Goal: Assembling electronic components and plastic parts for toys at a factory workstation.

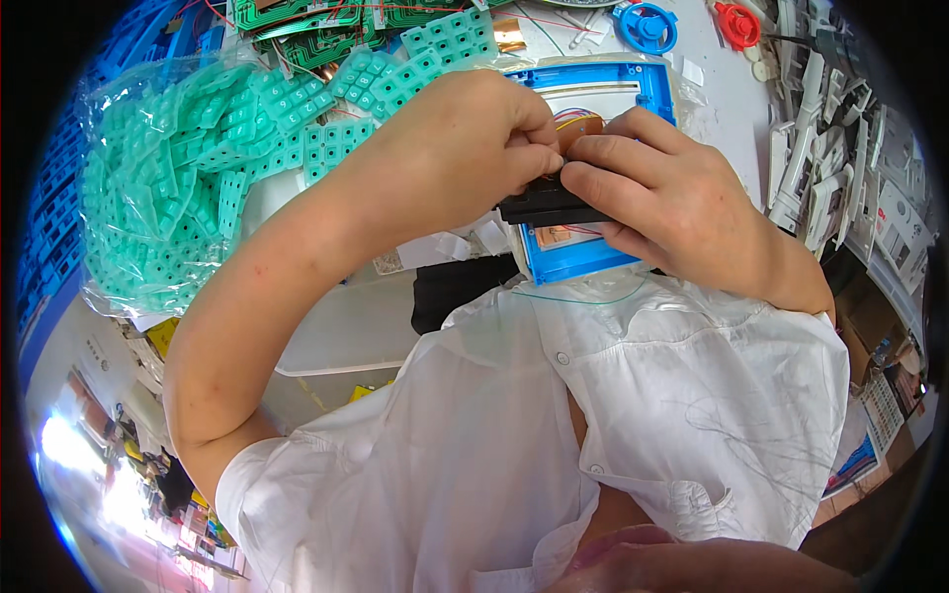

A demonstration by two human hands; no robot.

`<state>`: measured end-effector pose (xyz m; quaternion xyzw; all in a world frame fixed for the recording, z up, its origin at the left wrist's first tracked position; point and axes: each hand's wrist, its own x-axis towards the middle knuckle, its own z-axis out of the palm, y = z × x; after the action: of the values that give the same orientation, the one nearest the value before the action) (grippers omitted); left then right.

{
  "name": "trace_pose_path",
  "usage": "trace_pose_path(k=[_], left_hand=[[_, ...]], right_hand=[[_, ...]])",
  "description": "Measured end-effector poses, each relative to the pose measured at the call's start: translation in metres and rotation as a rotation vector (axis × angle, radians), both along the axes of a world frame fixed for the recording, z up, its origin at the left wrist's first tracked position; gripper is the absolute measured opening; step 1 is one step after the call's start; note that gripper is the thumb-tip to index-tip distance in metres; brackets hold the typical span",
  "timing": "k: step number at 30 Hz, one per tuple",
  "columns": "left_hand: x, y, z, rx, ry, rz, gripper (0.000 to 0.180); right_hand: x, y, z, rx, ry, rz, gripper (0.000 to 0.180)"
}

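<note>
Over a blue plastic housing (583,265) with a white panel, both hands meet at a long black plastic part (542,206). My left hand (474,143) is closed in a pinch just above the black part; what its fingertips hold is too small to make out. My right hand (682,203) has its fingers wrapped on the right end of that part. A brown disc-like piece (581,128) with thin coloured wires stands up behind the fingertips, close to both hands. My hands hide much of the housing's middle.
A clear bag (119,198) of green rubber keypads lies to the left, with loose keypads (450,40) beyond. Green circuit boards (316,44) are piled at the back. A blue ring-shaped part (645,28) and a red one (736,25) lie far right, near stacked white plastic parts (801,138).
</note>
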<state>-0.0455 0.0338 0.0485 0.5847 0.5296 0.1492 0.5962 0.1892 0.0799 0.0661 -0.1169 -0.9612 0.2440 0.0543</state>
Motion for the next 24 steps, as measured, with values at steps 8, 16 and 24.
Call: trace_pose_path(k=[8,16,24], left_hand=[[-0.007,-0.005,-0.017,0.332,-0.071,-0.140,0.010],[-0.003,-0.014,-0.025,0.485,-0.010,-0.117,0.007],[-0.004,-0.015,-0.023,0.475,-0.007,-0.102,0.007]], right_hand=[[0.008,0.005,-0.005,-0.143,0.054,-0.046,0.055],[0.010,0.003,-0.009,-0.209,0.135,-0.082,0.055],[0.016,0.003,-0.016,-0.233,0.135,-0.079,0.055]])
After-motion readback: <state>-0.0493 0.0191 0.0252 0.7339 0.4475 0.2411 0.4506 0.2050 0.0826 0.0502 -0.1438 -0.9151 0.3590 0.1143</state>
